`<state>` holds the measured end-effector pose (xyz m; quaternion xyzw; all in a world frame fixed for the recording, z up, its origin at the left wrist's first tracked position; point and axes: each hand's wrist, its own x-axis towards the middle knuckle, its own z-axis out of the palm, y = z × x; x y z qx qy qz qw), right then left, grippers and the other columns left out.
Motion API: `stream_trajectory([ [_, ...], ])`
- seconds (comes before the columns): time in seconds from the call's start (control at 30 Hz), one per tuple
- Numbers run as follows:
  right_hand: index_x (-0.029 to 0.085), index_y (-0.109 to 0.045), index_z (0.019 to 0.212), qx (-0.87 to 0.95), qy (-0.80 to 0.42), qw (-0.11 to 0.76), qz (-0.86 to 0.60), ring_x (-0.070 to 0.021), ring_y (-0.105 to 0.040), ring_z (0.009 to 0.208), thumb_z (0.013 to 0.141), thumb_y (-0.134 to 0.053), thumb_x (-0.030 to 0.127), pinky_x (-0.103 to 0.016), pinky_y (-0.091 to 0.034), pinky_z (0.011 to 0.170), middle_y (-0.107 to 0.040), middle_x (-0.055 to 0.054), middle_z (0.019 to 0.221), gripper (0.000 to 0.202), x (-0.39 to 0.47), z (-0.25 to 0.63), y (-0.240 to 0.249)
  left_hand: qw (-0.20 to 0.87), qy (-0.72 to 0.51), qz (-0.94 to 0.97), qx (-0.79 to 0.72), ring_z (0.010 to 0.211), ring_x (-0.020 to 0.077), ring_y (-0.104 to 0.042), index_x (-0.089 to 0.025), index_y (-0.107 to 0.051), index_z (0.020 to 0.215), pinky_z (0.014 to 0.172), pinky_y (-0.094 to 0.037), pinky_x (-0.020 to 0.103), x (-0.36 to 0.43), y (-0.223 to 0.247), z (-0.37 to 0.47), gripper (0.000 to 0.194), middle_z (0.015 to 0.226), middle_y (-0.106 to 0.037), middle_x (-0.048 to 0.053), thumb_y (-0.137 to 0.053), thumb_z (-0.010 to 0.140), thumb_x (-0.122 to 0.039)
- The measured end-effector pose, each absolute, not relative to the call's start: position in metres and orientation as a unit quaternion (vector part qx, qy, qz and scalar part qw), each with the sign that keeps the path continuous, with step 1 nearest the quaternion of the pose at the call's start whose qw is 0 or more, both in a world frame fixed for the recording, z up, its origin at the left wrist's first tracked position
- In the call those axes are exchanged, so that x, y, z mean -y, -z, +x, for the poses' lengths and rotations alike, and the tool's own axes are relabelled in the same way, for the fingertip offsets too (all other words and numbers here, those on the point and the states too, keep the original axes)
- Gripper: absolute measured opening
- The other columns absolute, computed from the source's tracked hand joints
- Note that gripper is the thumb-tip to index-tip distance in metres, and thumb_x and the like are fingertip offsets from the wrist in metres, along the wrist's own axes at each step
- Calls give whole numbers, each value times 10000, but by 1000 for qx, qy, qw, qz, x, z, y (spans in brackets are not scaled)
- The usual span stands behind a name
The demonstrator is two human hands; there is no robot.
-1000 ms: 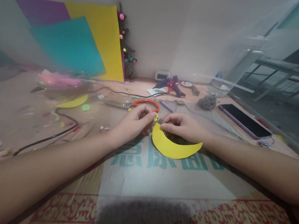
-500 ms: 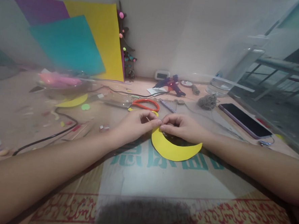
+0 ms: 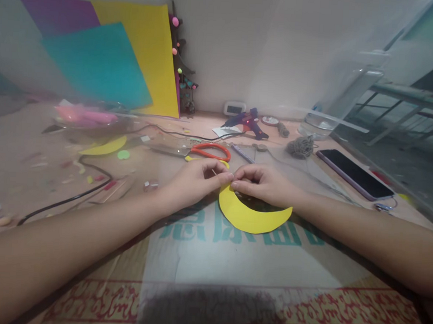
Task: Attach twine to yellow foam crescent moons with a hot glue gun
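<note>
A yellow paper crescent (image 3: 255, 220) hangs a little above the printed table cover, its curve bulging down toward me. My left hand (image 3: 204, 181) pinches its upper left part between thumb and fingers. Close beside it, my right hand (image 3: 261, 182) pinches at the crescent's inner edge, the fingertips of both hands almost touching. Whatever lies between the fingertips is too small to make out. Just beyond the left hand rest scissors (image 3: 212, 151) with red-orange handles, and a pen (image 3: 242, 154) lies to their right.
A glue gun (image 3: 246, 122) with a red light stands at the back, its black cord (image 3: 106, 172) running left. Grey twine (image 3: 300, 147) and a phone (image 3: 355, 174) lie to the right. Another yellow crescent (image 3: 105, 147) lies left. Coloured sheets (image 3: 97, 66) lean on the wall.
Almost nothing differs. Both hands keep their pinch, and the crescent has shifted only very slightly.
</note>
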<state>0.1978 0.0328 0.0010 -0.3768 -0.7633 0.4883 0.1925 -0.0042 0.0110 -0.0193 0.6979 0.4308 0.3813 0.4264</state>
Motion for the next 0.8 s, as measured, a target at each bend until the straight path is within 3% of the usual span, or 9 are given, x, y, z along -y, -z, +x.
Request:
stream_trajectory([
  [0.27,184,-586,753,730,-526,218,-378,-66,-413,465,780,-698,388,-216,-310,448,-501,65,549,234,-32,196,0,475,-392,680,-398,521,88,-485,-164,-578,813,483,-386,194,-12,21,-5,332,614,-512,-30,-552,899,-484],
  [0.47,188,-549,775,670,-550,313,-388,-66,-428,437,726,-744,387,-211,-310,419,-516,72,537,283,-32,194,-2,486,-408,651,-416,544,90,-520,-162,-606,925,501,-426,198,-13,23,-3,320,701,-581,-13,-614,855,-474],
  [0.8,196,-545,768,672,-559,306,-378,-70,-440,442,748,-732,378,-215,-328,425,-519,73,540,262,-30,194,-3,460,-380,685,-419,557,92,-511,-159,-638,897,531,-414,206,-12,21,-4,265,689,-597,-9,-567,889,-414],
])
